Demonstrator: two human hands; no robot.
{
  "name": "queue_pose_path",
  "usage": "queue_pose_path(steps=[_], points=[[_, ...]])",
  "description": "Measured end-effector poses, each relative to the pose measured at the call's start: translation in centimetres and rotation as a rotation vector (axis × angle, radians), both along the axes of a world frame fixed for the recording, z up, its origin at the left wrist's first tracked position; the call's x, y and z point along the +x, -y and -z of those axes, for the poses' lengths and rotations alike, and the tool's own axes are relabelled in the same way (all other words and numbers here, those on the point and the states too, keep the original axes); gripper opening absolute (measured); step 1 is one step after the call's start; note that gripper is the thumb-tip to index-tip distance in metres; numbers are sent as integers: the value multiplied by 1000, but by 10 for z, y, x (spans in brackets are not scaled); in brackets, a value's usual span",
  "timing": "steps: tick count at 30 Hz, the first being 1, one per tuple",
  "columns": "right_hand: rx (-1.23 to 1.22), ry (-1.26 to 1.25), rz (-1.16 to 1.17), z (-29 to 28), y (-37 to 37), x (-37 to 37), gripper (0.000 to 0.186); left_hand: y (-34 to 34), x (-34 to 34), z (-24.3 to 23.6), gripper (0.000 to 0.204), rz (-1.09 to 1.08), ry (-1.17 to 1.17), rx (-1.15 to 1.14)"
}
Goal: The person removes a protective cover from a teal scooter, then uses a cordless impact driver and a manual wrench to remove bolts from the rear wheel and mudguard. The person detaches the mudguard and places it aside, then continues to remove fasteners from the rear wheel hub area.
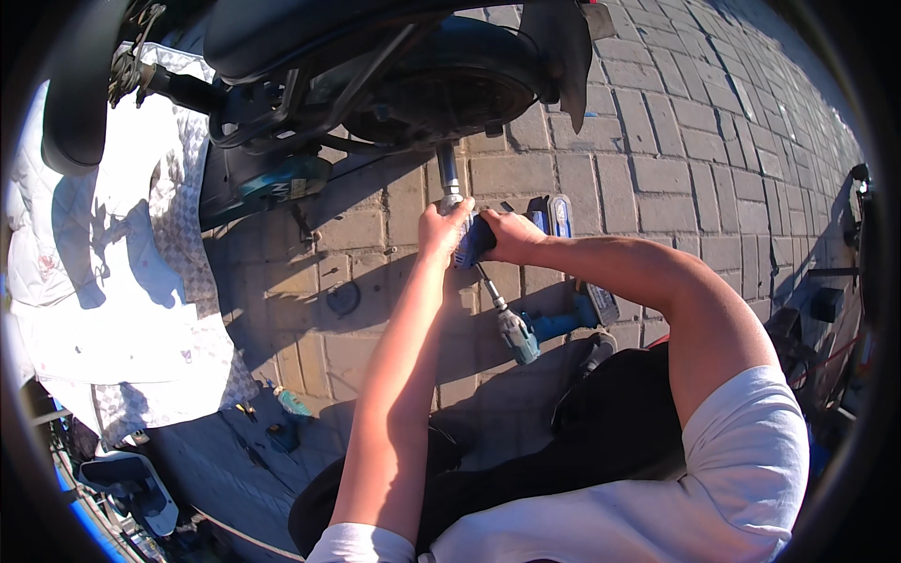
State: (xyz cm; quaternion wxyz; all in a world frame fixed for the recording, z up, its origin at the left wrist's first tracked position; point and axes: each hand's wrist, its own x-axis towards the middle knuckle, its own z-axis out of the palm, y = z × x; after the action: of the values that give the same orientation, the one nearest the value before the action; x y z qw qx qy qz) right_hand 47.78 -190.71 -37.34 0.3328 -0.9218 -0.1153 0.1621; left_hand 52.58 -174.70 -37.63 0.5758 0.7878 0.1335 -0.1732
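Both of my hands hold a blue impact wrench (472, 246), with a silver socket (448, 169) pointing up at the underside of a scooter's black wheel (441, 89). My left hand (444, 225) is closed round the tool's front; my right hand (507, 235) is closed on its black back end, fingers partly hidden. Below them a teal cordless power tool (521, 333) with a long bit lies on the pavers, and a blue-and-grey case or battery (561, 216) sits just right of my right hand.
A white quilted cover (103, 310) spreads along the left beside the scooter. A small drill (291, 402), other small tools and a dark disc (343, 298) lie on the brick paving (676, 169). Dark vehicle parts stand at both lower sides.
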Motion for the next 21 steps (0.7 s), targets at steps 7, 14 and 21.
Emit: queue_pose_path(steps=[7,14,21], points=[[-37,22,-52,4,2,3,58,-1,1,4,48,22,33,77],[-70,15,-76,7,3,6,58,0,0,10,52,2,62,24],[-64,13,-45,6,3,4,57,0,0,4,43,26,-4,8]])
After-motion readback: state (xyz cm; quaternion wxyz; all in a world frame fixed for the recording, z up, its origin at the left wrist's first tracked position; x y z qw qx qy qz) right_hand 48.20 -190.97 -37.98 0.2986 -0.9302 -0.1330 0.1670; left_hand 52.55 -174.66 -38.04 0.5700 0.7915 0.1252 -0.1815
